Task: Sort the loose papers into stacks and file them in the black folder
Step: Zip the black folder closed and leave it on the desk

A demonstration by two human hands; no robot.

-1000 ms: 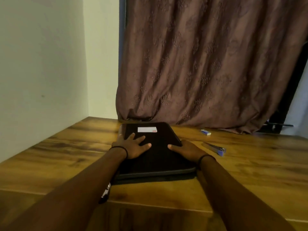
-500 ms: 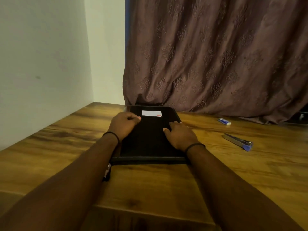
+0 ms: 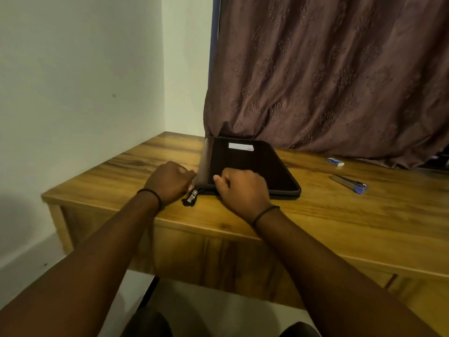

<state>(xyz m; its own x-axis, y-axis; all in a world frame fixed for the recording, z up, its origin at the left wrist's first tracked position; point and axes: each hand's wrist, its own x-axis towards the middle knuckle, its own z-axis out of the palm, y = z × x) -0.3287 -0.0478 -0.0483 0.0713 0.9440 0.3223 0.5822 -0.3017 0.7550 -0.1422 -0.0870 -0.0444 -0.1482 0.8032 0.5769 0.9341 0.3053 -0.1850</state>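
The black folder (image 3: 252, 164) lies closed on the wooden table (image 3: 340, 215), with a white label near its far edge. A metal zipper pull (image 3: 192, 197) hangs off its near left corner. My left hand (image 3: 170, 182) is curled against that corner, beside the spine, and grips it just above the zipper pull. Resting on the folder's near edge is my right hand (image 3: 243, 190), with its fingers curled over it. No loose papers are in view.
A grey stapler with a blue end (image 3: 349, 184) and a small blue and white eraser (image 3: 335, 161) lie on the table to the right. A brown curtain (image 3: 328, 81) hangs behind the folder. A white wall (image 3: 73, 93) closes the left side.
Both hands have slid back from the flat cover toward the folder's near left corner and curled up. The view has pulled back from the table.
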